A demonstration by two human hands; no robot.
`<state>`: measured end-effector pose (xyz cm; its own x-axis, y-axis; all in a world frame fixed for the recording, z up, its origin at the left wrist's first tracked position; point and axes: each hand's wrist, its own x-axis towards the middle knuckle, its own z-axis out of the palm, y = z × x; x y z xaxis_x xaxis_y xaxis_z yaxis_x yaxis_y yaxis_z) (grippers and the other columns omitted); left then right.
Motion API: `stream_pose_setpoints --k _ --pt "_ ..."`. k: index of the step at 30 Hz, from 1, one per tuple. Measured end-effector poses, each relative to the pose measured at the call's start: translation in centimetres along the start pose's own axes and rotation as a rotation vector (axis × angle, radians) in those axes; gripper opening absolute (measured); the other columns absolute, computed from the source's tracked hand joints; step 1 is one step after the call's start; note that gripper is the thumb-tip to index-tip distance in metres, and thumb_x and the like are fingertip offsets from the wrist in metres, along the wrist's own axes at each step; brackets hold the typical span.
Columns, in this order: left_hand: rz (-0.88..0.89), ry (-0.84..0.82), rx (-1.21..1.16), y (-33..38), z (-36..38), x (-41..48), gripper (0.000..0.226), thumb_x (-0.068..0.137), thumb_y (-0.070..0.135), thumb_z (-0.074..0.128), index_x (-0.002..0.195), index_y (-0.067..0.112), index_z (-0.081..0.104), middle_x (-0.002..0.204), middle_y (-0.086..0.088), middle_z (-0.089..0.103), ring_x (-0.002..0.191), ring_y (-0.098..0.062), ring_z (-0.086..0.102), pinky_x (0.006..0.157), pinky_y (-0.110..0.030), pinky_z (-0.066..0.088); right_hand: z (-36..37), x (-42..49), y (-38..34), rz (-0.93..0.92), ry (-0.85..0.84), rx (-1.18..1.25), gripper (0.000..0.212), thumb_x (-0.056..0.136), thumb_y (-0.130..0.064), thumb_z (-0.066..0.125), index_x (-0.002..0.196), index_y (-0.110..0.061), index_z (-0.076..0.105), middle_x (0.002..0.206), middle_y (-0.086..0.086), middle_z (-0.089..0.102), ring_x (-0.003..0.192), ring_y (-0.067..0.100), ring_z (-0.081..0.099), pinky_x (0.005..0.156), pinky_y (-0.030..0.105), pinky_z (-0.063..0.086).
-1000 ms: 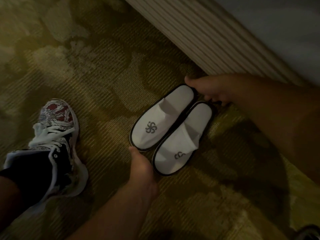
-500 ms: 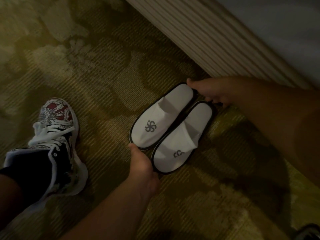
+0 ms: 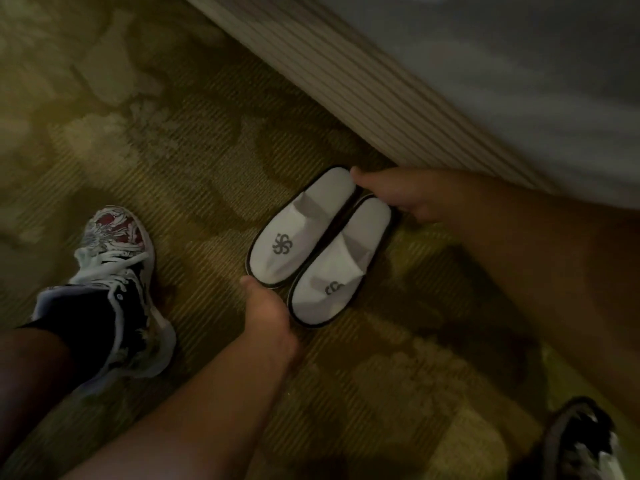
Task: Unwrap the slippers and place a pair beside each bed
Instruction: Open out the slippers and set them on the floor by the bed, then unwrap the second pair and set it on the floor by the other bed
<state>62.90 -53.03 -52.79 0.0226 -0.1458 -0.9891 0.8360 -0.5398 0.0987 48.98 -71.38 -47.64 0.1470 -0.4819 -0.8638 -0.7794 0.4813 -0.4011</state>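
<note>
Head view, dim light, some blur.

Position: the slippers [image 3: 318, 247] lie flat on the carpet [image 3: 173, 133], side by side and touching, uppers up and logos showing. Their heels are just beside the bed [image 3: 363, 98] where its striped skirt meets the carpet, and their toes point away from it.

Hands: my right hand [image 3: 398, 195] is at the heel ends. The thumb lies on the heel of the slipper further from me, and the fingers curl round the heel rim of the nearer one, so I log it as gripping the pair. My left hand [image 3: 268, 306] is at the toe end with the thumb against the toe rim of the further slipper. Its fingers are hidden, so I cannot tell whether it grips or only touches.

Risks, my judgement:
- If I lift either hand while a finger is hooked on a rim, one slipper drags askew and the pair splits.
- A push from the right hand could slide the heels under the skirt, out of a guest's sight.
- My sneaker [image 3: 114, 271] stands near on the carpet and a second shoe [image 3: 581, 441] shows at the lower right. A careless step on standing up could kick the pair.

Containers: none in view. I see no wrapper on or near the slippers, which appear bare. Only this one bed is in view.
</note>
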Motion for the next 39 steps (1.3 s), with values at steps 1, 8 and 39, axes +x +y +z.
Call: stream_pose_setpoints --k 1,8,39 --pt "0.024 -0.024 0.024 0.0 0.2 -1.1 0.085 0.091 0.076 0.014 0.149 0.021 0.043 0.151 -0.016 0.044 0.131 -0.039 0.046 0.103 -0.055 0.039 0.1 -1.2 0.2 -0.013 0.005 0.021 0.076 0.09 -0.068 0.04 0.146 -0.017 0.038 0.144 0.009 0.047 0.124 0.025 0.048 0.109 0.04 0.037" --pt "0.231 -0.064 0.201 -2.0 1.8 -11.1 0.072 0.095 0.07 0.025 0.144 0.022 0.048 0.123 -0.007 0.061 0.101 -0.032 0.062 0.089 -0.043 0.05 1.4 -12.3 2.0 -0.126 0.13 0.072 0.078 0.091 -0.064 0.045 0.15 -0.015 0.031 0.154 0.006 0.033 0.135 0.025 0.038 0.11 0.033 0.029" --pt "0.921 -0.671 0.748 -17.5 -0.6 -52.9 0.05 0.1 0.049 0.04 0.132 0.015 0.058 0.135 -0.003 0.058 0.119 -0.018 0.053 0.108 -0.035 0.036 5.2 -64.6 14.1 -0.536 1.059 0.324 0.067 0.08 -0.049 0.068 0.14 -0.028 0.048 0.143 -0.003 0.049 0.131 0.015 0.044 0.1 0.024 0.033"
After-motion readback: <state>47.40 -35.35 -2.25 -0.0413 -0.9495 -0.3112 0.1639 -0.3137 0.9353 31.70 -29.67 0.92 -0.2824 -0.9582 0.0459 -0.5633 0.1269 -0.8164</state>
